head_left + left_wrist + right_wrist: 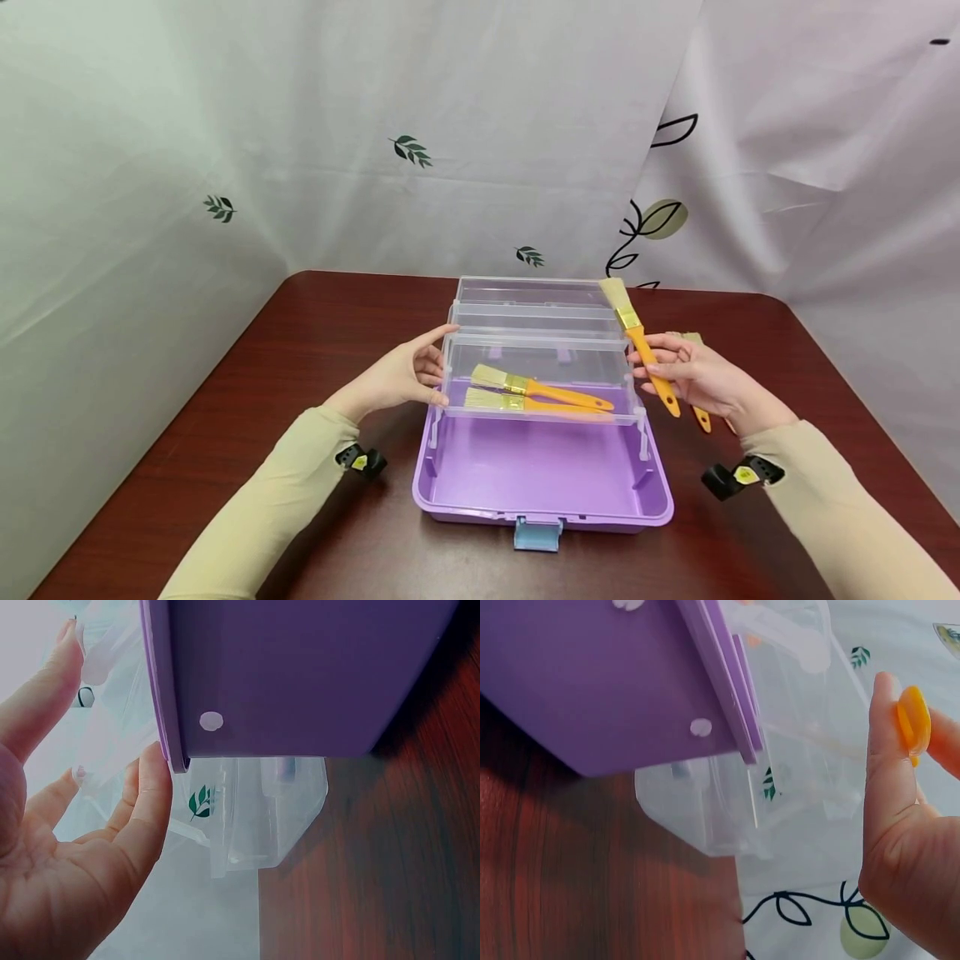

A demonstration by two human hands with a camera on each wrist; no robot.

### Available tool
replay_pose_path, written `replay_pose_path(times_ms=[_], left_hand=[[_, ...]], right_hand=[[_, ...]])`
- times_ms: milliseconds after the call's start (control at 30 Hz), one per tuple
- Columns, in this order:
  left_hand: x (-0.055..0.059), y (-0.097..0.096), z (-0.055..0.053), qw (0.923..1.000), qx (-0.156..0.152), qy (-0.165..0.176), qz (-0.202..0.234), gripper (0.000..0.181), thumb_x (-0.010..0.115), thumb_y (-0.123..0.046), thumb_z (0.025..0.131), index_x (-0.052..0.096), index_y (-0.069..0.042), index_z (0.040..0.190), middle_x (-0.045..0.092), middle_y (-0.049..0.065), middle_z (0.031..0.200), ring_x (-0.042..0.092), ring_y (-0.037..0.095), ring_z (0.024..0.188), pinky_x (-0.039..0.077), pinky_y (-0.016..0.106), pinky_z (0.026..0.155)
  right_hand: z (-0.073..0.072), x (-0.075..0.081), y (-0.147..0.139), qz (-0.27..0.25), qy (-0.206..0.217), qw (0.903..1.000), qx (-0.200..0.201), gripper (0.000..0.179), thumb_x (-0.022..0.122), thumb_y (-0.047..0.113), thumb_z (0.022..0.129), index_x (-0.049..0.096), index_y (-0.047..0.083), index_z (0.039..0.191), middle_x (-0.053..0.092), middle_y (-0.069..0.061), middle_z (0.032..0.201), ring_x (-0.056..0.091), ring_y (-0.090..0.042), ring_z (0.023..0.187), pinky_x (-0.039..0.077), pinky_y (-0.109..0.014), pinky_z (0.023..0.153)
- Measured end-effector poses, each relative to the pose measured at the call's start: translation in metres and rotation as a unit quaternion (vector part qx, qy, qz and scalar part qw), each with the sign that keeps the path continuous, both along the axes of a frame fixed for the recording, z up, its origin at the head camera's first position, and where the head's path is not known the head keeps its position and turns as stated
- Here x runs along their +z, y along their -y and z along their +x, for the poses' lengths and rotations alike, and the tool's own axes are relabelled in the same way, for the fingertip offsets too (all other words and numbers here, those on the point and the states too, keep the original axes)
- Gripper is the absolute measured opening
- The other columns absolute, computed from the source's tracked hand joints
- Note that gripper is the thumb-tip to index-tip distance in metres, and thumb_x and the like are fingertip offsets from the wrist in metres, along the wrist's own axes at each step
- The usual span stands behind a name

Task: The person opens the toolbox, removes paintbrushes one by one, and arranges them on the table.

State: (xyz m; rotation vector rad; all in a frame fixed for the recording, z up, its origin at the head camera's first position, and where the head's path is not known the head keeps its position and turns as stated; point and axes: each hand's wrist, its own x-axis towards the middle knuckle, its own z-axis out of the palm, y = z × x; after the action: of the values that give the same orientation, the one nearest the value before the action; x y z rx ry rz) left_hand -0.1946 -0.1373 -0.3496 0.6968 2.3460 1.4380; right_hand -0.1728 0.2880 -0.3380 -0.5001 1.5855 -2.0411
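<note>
Paintbrush (pixel 640 342) is in the right hand (pixel 705 379), pinched by the handle between thumb and fingers, above and just right of the clear tray (pixel 600 367). Can't tell if those fingertips touch the tray.

Left hand (pixel 393 379): thumb and index spread at the tray's left end, looks like steadying, not grasping a brush.

Step, my read: loading brushes into the tray. Two brushes (pixel 555 392) lie in it, left of the right hand; at least one more brush (pixel 701 419) is on the tabletop (pixel 352 325), partly hidden behind that hand. Next move calls for going left from the right hand, levelling the brush, lowering, then letting go.

Orientation: bristles point up and away past the fingers, slightly left; hole end sticks out on the near side, rightward. Long axis is tilted, crosswise to the tray pair, so it needs a turn, bristles left, to match.
</note>
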Motion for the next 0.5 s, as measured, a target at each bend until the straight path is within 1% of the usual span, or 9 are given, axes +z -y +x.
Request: replay_pose_path(times_ms=[200,300,400,500], left_hand=[[0.000,0.000,0.000,1.0000,0.001,0.004,0.002,0.104,0.084,-0.003,0.067,0.024,-0.018,0.150,0.051,0.015,0.104,0.056,0.020,0.092,0.052,0.026,0.083],[0.001,0.000,0.000,1.0000,0.001,0.004,0.002,0.104,0.084,-0.003,0.067,0.024,-0.018,0.150,0.051,0.015,0.104,0.056,0.020,0.092,0.052,0.025,0.083],[0.000,0.000,0.000,1.0000,0.002,0.005,0.003,0.105,0.084,-0.002,0.066,0.024,-0.018,0.150,0.051,0.015,0.104,0.056,0.020,0.092,0.052,0.025,0.083],[0.000,0.000,0.000,1.0000,0.004,0.007,0.003,0.105,0.084,0.000,0.065,0.024,-0.018,0.150,0.051,0.014,0.103,0.056,0.019,0.091,0.052,0.024,0.082]], right_hand=[[0.001,0.001,-0.008,0.013,-0.010,0.9998,-0.015,0.034,0.045,-0.008,0.095,0.057,0.016,0.116,0.069,-0.001,0.105,0.068,-0.014,0.094,0.056,-0.029,0.080],[0.001,0.000,-0.014,0.003,-0.015,0.9997,-0.017,0.036,0.044,-0.009,0.095,0.058,0.016,0.117,0.069,-0.001,0.106,0.068,-0.014,0.095,0.056,-0.029,0.081],[0.001,0.001,-0.022,-0.005,-0.012,0.9996,-0.023,0.036,0.042,-0.008,0.096,0.059,0.016,0.117,0.069,-0.002,0.108,0.068,-0.015,0.096,0.055,-0.029,0.082],[0.001,0.002,-0.030,-0.031,-0.009,0.9994,-0.015,0.038,0.039,-0.008,0.096,0.060,0.014,0.119,0.069,-0.003,0.109,0.067,-0.015,0.098,0.054,-0.029,0.084]])
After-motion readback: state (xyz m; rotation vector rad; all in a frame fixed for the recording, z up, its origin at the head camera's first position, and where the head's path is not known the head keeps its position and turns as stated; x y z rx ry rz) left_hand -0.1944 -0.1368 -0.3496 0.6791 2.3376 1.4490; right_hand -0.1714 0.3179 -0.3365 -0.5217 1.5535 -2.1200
